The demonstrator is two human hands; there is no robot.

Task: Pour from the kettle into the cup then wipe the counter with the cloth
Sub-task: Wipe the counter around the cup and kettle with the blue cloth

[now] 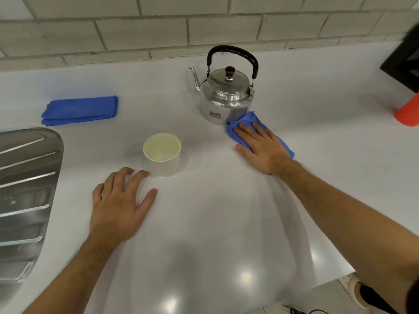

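1. The right hand [260, 146] lies flat on a blue cloth [247, 120] and presses it on the white worktop [215, 223]. The fingers are stretched and a little spread, and they point toward the kettle.
2. The cloth is crumpled under the palm. Its far corner comes out in front of the fingertips and it touches, or almost touches, the base of the kettle [224, 96]; which of the two cannot be told.
3. The kettle is of shiny metal and stands upright near the tiled wall [145, 30]. The black handle is raised, the lid with a dark knob is on, and the thin spout points to the left.
4. The cup [162, 154] is pale and stands upright between the two hands, to the left of the kettle and apart from it. It is open at the top; if there is liquid inside cannot be told.
5. The left hand [120, 200] rests palm down on the worktop, fingers spread, holding nothing. Its fingertips are just beside the base of the cup.
6. A second blue cloth [79, 109], folded, lies far to the left, behind a metal draining board [25, 189].
7. An orange thing [408, 112] stands at the right edge, only partly visible.
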